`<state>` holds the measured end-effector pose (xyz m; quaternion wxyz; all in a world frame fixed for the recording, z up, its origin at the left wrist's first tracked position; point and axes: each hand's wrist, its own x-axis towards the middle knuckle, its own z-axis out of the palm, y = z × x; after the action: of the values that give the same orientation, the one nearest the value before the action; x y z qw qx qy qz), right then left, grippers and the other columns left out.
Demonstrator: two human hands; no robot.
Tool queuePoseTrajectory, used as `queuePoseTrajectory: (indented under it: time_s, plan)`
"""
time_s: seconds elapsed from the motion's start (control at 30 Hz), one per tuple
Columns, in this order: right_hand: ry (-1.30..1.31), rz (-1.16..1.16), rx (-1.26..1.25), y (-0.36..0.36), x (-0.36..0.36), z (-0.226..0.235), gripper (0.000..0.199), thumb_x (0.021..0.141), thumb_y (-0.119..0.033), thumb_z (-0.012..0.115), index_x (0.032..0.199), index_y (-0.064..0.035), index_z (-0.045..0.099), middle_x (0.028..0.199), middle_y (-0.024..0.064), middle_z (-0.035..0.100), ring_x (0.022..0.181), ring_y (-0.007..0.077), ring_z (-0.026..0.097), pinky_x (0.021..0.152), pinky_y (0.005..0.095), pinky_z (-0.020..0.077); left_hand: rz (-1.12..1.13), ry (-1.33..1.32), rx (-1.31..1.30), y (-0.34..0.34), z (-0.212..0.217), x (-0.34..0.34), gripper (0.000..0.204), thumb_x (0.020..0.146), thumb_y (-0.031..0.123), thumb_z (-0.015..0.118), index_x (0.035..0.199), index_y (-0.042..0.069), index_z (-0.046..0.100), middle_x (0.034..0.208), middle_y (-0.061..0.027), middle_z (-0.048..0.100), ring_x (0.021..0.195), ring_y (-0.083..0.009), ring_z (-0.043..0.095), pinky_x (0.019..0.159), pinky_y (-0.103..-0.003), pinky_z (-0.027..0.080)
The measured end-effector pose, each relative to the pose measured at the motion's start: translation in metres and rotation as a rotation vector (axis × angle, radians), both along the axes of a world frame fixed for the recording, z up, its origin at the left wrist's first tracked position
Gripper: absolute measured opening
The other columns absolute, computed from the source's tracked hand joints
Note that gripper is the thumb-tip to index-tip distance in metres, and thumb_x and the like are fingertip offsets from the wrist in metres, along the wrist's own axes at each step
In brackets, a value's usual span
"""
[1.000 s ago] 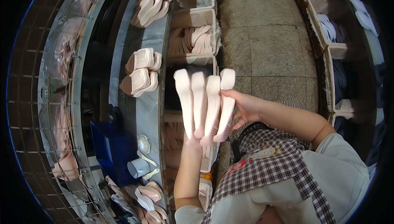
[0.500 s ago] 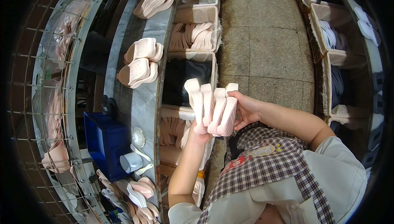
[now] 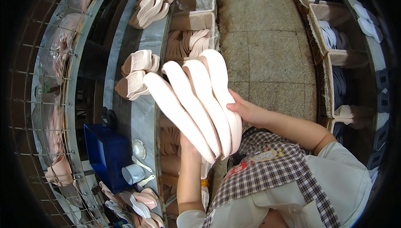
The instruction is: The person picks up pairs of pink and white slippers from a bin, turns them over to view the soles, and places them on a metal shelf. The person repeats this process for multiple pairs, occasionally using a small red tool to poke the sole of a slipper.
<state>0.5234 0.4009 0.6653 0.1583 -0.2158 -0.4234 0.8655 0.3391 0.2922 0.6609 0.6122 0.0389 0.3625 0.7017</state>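
Before me I hold a fan of several pale pink shoe soles (image 3: 194,98), their long side edges toward me and their upper ends spread apart. My left hand (image 3: 189,146) grips the stack from below at its left side, most of its fingers hidden behind the soles. On the right edge, my right hand (image 3: 245,109) presses its thumb against the outermost sole, with its other fingers behind the stack. On the grey bench to the left, stacked pale soles with brown parts (image 3: 135,82) lie near the fan's upper left end.
More pink soles (image 3: 152,8) rest at the bench's far end. Nearer are a blue crate (image 3: 106,155), a white mug (image 3: 133,173) and a small dish (image 3: 139,148). Lined bins of soles (image 3: 190,42) stand beneath the bench; others (image 3: 340,84) line the aisle's right.
The soles have come up closer to my view and turned from nearly end-on to showing their full length. Both hands keep hold of them. My view has shifted slightly.
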Motion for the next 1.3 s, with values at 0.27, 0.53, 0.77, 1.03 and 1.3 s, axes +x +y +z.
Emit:
queuePoseTrajectory:
  time_s: [0.27,0.53,0.77,1.03,1.3]
  plan:
    - [-0.037,-0.142,0.486,-0.006,0.005,0.013,0.077,0.088,-0.031,0.051,0.144,0.0021,0.01,0.146,0.0241,0.01,0.137,0.0356,0.008,0.112,0.043,0.0101,0.152,0.18,0.012,0.008,0.006,0.006,0.055,0.094,0.031,0.042,0.138,-0.001,0.032,0.133,-0.0175,0.045,0.119,-0.0307,0.048,0.098,-0.04,0.042]
    - [-0.011,-0.143,0.479,-0.018,0.004,0.012,0.085,0.085,-0.039,0.056,0.145,0.0004,0.008,0.147,0.0217,0.007,0.137,0.0358,0.005,0.112,0.0447,0.0091,0.071,0.111,0.098,0.002,0.009,-0.002,0.055,0.093,0.031,0.042,0.137,-0.001,0.033,0.133,-0.0178,0.045,0.118,-0.0308,0.048,0.098,-0.04,0.043]
    - [-0.082,-0.08,0.448,-0.019,0.002,0.02,0.103,0.074,-0.047,0.068,0.144,0.0002,0.009,0.145,0.0224,0.01,0.136,0.037,0.008,0.111,0.046,0.0132,0.071,0.111,0.129,0.005,0.016,-0.011,0.055,0.093,0.03,0.042,0.137,-0.002,0.033,0.133,-0.0181,0.046,0.118,-0.0309,0.048,0.098,-0.04,0.043]
    - [-0.119,-0.08,0.487,-0.023,-0.001,0.021,0.107,0.071,-0.046,0.071,0.143,0.003,0.008,0.143,0.0246,0.01,0.134,0.0392,0.013,0.111,0.0445,0.016,0.058,0.104,0.15,0.006,0.02,-0.017,0.055,0.093,0.029,0.042,0.137,-0.002,0.033,0.132,-0.0185,0.046,0.118,-0.0311,0.049,0.098,-0.04,0.043]
    - [-0.138,-0.084,0.522,-0.028,-0.006,0.018,0.109,0.069,-0.045,0.072,0.142,0.0048,0.008,0.142,0.0249,0.01,0.134,0.0393,0.013,0.111,0.0438,0.0159,0.06,0.094,0.17,0.004,0.025,-0.026,0.055,0.092,0.029,0.042,0.136,-0.002,0.034,0.132,-0.0188,0.046,0.117,-0.0312,0.049,0.098,-0.04,0.043]
